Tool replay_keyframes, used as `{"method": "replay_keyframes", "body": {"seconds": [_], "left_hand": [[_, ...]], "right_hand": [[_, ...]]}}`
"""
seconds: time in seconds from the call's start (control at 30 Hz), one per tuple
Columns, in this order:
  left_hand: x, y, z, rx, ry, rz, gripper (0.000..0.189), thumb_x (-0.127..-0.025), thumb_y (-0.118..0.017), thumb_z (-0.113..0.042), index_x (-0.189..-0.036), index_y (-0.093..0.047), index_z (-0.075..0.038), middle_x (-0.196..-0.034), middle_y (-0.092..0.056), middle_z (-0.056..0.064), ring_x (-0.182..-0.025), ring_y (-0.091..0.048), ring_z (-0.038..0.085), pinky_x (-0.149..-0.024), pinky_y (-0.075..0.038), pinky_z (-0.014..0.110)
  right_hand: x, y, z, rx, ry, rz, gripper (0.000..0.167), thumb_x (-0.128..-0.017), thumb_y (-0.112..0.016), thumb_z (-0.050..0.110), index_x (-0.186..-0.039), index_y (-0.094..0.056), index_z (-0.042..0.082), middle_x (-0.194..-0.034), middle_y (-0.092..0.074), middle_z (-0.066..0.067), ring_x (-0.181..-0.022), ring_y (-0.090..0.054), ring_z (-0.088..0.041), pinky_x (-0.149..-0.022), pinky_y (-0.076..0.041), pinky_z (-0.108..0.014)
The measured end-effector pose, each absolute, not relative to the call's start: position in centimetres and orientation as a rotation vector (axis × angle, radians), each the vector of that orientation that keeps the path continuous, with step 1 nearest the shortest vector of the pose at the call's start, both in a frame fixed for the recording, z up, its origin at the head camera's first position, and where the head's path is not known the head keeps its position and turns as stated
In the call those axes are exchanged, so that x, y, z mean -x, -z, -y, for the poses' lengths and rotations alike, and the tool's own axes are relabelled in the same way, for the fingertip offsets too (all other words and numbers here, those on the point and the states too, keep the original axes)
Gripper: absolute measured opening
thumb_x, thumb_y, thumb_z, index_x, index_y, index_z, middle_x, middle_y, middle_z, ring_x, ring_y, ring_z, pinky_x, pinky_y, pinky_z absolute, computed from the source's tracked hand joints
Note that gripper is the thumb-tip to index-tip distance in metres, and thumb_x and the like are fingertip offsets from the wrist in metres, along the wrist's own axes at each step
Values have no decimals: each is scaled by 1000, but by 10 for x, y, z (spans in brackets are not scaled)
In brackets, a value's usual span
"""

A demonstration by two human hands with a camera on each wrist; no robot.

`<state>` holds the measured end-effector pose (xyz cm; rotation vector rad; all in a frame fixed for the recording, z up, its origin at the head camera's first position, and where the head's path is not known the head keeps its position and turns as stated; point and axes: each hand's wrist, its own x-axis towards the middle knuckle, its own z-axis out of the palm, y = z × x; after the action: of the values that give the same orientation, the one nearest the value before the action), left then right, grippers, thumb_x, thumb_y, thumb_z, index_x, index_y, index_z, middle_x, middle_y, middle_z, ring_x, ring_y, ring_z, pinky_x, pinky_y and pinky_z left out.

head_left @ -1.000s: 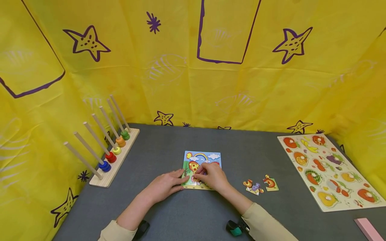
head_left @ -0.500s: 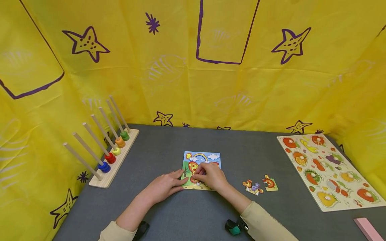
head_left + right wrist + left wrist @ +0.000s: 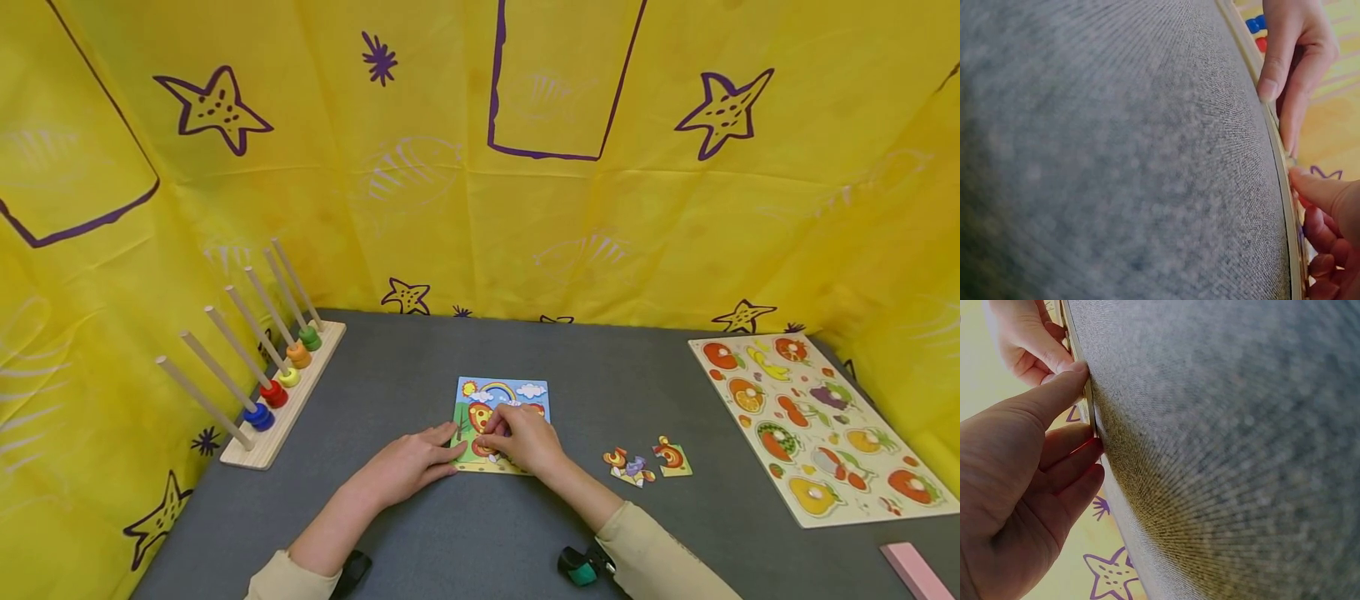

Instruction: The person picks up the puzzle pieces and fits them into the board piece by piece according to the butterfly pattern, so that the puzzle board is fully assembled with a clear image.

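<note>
A small picture puzzle [image 3: 501,390], with a sun, rainbow and clouds along its top, lies flat in the middle of the table. My left hand [image 3: 416,462] rests at its left edge with fingers fairly straight, the fingertips on the board and the thumb by the near corner. Over the lower middle of the board, my right hand [image 3: 527,437] has curled fingers and pinches a puzzle piece, mostly hidden beneath them. Loose puzzle pieces lie to the right: a joined-looking group [image 3: 630,467] and a single piece [image 3: 672,457] with an orange-red curl.
A wooden peg stacker [image 3: 300,400] with coloured rings stands at the left. On the right lies a fruit puzzle board [image 3: 817,425], with a pink block [image 3: 917,570] at the near right. Yellow patterned cloth [image 3: 480,217] encloses the back and sides of the grey table [image 3: 390,367].
The right fingers have shifted very slightly toward the near left over the puzzle. The left hand keeps its place, and the loose pieces have not moved.
</note>
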<state>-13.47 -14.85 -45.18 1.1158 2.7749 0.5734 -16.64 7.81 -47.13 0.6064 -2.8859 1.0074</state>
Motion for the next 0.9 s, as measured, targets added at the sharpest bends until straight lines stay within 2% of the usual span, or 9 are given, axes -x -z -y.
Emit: {"method": "replay_keyframes", "body": {"seconds": [0.33, 0.53, 0.7, 0.9], "left_hand": [[136, 454, 149, -1148, -549, -2794, 38, -95, -65, -24, -130, -65, -11, -140, -52, 20, -126, -52, 32, -97, -46, 45], [137, 453, 148, -1298, -518, -2829, 35, -92, -69, -19, -125, -68, -8, -136, -56, 17, -123, -55, 30, -98, -46, 43], [139, 455, 146, -1504, -488, -2821, 31, -90, -70, -12, -121, -70, -6, -128, -61, 9, -116, -59, 23, -96, -48, 37], [140, 454, 144, -1523, -482, -2818, 29, -90, -71, -12, -119, -72, -10, -124, -64, 7, -111, -61, 21, -93, -49, 35]], "right_hand": [[167, 472, -78, -623, -986, 2883, 21, -80, -81, 34, -78, -63, 24, -63, -48, 16, -65, -44, -5, -51, -34, -24], [169, 471, -78, -686, -996, 2869, 14, -83, -78, 28, -78, -65, 24, -59, -45, 15, -61, -42, -6, -48, -31, -24], [170, 471, -81, -796, -1026, 2861, 15, -81, -81, 31, -78, -68, 23, -60, -45, 14, -61, -43, -5, -52, -33, -24], [171, 470, -87, -931, -1035, 2855, 25, -75, -85, 33, -86, -67, 19, -67, -49, 7, -64, -42, -6, -59, -35, -25]]}}
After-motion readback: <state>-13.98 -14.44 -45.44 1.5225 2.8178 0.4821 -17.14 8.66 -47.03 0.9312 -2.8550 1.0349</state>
